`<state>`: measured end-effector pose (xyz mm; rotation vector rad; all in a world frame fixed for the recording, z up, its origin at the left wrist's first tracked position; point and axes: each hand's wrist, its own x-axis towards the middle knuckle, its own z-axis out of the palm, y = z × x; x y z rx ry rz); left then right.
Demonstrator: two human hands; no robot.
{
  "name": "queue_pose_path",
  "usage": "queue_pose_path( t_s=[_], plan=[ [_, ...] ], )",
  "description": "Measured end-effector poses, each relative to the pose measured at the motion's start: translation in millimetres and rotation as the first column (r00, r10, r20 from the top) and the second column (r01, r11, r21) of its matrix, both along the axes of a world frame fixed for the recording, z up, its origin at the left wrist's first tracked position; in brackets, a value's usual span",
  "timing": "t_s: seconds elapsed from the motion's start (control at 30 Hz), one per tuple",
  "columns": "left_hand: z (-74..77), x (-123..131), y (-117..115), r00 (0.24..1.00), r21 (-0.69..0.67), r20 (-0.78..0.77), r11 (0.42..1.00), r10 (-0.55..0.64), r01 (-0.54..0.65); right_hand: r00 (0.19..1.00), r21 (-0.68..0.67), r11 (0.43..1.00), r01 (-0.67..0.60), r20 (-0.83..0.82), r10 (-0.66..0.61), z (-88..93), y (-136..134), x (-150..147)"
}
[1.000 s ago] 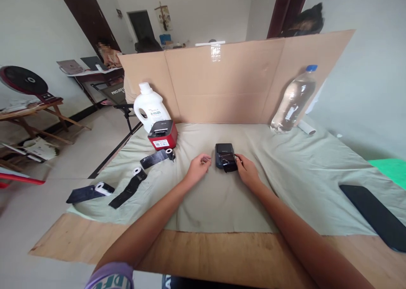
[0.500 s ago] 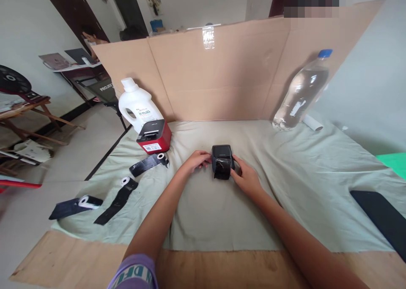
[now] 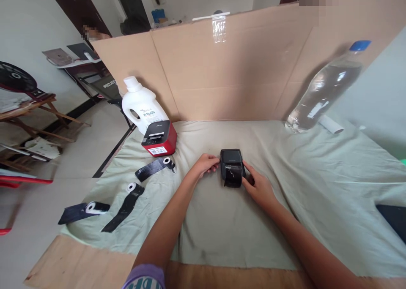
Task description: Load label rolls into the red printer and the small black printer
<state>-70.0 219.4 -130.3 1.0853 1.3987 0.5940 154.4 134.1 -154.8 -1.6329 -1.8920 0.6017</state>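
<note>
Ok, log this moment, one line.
left hand: black device, left edge | right hand: device, right edge | black strip: over device's near end

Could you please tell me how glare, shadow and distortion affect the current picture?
Head view: bright glints on the clear bottle and the black strip on the small black device; head view, a soft shadow on the cardboard panel; head view, the bottle looks stretched and slanted, likely wide-angle distortion.

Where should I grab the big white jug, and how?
I'd probably take the white jug by its loop handle, coming from the left: the handle faces that way, with a hole to hook through, and the red-and-black box hides part of the jug's lower front.
</note>
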Motion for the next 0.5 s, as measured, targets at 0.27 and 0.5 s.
queue_pose_path(
  t_s=[0.27,0.5],
  plan=[
    [-2.7,0,-2,0.999,0.004,0.029,1.0,0.016,-0.016,1.0,-0.017,1.0,-0.008,-0.024,0.008,0.5,-1,1],
    [-1.1,-2,-11,0.996,0.059,0.089,0.998,0.008,-0.013,0.997,-0.01,0.999,-0.033,-0.064,0.033,-0.8,-3,3]
  ],
)
